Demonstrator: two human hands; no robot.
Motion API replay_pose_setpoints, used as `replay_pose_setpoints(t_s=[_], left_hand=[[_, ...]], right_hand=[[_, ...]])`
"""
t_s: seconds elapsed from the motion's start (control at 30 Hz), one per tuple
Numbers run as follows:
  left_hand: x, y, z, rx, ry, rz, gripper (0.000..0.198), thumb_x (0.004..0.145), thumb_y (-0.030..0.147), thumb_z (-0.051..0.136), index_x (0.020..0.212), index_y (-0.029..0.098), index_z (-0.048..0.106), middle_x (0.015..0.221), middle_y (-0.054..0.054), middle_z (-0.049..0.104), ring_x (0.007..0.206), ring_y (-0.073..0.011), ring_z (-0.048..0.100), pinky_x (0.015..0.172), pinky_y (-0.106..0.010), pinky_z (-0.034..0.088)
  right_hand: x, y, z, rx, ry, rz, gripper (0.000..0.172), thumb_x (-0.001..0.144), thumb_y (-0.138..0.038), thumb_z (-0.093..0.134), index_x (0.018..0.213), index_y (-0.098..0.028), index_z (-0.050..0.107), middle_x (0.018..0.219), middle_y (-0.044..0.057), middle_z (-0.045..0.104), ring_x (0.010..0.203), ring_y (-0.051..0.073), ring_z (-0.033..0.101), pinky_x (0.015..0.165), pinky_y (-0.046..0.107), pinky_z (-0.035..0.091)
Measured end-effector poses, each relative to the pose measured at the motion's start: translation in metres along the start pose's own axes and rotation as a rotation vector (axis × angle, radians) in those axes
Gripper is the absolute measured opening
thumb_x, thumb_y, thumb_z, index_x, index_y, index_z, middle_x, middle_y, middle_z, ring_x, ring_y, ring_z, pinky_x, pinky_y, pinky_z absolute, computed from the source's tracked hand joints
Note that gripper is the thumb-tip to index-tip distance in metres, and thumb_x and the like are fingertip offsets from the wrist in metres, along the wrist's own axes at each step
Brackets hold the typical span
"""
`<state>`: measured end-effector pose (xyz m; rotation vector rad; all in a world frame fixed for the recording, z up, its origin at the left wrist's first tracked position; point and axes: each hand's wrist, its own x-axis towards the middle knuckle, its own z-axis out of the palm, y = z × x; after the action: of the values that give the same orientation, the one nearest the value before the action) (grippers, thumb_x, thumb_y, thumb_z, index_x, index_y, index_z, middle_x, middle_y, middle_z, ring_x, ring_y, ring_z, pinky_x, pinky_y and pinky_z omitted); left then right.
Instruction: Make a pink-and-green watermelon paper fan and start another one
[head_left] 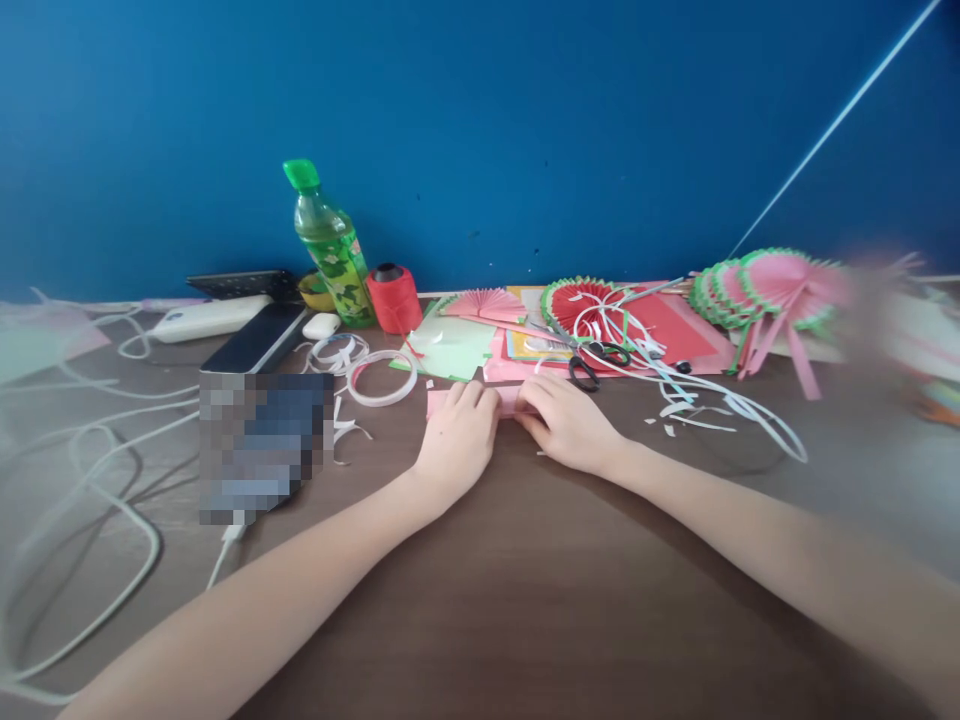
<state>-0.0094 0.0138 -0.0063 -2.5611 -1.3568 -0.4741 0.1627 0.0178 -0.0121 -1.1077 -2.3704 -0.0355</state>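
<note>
Both my hands rest on the brown table, side by side, over a small folded strip of pink paper [508, 399]. My left hand [459, 437] covers the strip's left end with fingers curled down on it. My right hand [566, 423] presses the right end, fingers bent and together. Only a short piece of the pink paper shows between the two hands. Black-handled scissors [598, 363] lie just beyond my right hand.
A green bottle [332, 247] and a red thread spool [394, 298] stand by the blue wall. Pleated paper fans [772, 288], coloured sheets [457, 347] and white paper strips [720, 405] cover the back right. A phone [259, 440], tape rings [381, 377] and white cables [90, 480] lie at left.
</note>
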Motion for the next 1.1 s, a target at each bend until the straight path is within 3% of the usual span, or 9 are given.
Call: replay_pose_setpoints(t_s=[0.07, 0.27, 0.53, 0.87, 1.1], left_hand=[[-0.0003, 0.0000, 0.0004, -0.057, -0.003, -0.012, 0.014, 0.089, 0.018, 0.040, 0.085, 0.016, 0.054, 0.088, -0.006, 0.057, 0.084, -0.0209, 0.050, 0.077, -0.033, 0.042], [-0.0052, 0.0042, -0.0010, -0.032, -0.017, -0.020, 0.011, 0.087, 0.019, 0.043, 0.085, 0.015, 0.053, 0.089, -0.008, 0.056, 0.084, -0.0224, 0.050, 0.075, -0.034, 0.043], [-0.0049, 0.0058, -0.0003, 0.046, -0.051, -0.004, 0.011, 0.087, 0.017, 0.041, 0.084, 0.014, 0.052, 0.084, -0.008, 0.056, 0.082, -0.0227, 0.051, 0.075, -0.034, 0.043], [-0.0034, 0.0080, -0.0030, -0.023, -0.050, 0.014, 0.014, 0.088, 0.021, 0.040, 0.087, 0.014, 0.052, 0.090, -0.008, 0.055, 0.086, -0.0231, 0.050, 0.078, -0.035, 0.043], [-0.0023, 0.0075, -0.0043, -0.006, -0.072, 0.009, 0.022, 0.092, 0.020, 0.031, 0.087, 0.015, 0.052, 0.088, -0.007, 0.057, 0.085, -0.0223, 0.051, 0.078, -0.035, 0.043]], right_hand=[[0.0001, -0.0001, -0.0004, 0.015, -0.015, 0.005, 0.005, 0.083, -0.020, 0.049, 0.080, -0.016, 0.050, 0.081, 0.007, 0.055, 0.078, 0.020, 0.046, 0.072, 0.032, 0.038], [0.0005, -0.0027, -0.0023, -0.028, -0.060, -0.020, 0.020, 0.088, -0.033, 0.046, 0.080, -0.016, 0.052, 0.081, 0.007, 0.055, 0.078, 0.021, 0.046, 0.071, 0.032, 0.037], [-0.0015, -0.0024, -0.0009, -0.036, -0.001, -0.032, 0.012, 0.087, -0.024, 0.047, 0.079, -0.016, 0.049, 0.080, 0.008, 0.056, 0.078, 0.022, 0.048, 0.070, 0.033, 0.038], [-0.0035, -0.0033, 0.0003, -0.074, -0.031, -0.046, 0.013, 0.088, -0.017, 0.041, 0.081, -0.016, 0.051, 0.085, 0.009, 0.057, 0.080, 0.021, 0.050, 0.071, 0.033, 0.040], [-0.0036, -0.0066, -0.0035, -0.091, -0.024, -0.025, 0.013, 0.088, -0.023, 0.045, 0.082, -0.015, 0.054, 0.086, 0.008, 0.060, 0.082, 0.021, 0.051, 0.073, 0.032, 0.039]])
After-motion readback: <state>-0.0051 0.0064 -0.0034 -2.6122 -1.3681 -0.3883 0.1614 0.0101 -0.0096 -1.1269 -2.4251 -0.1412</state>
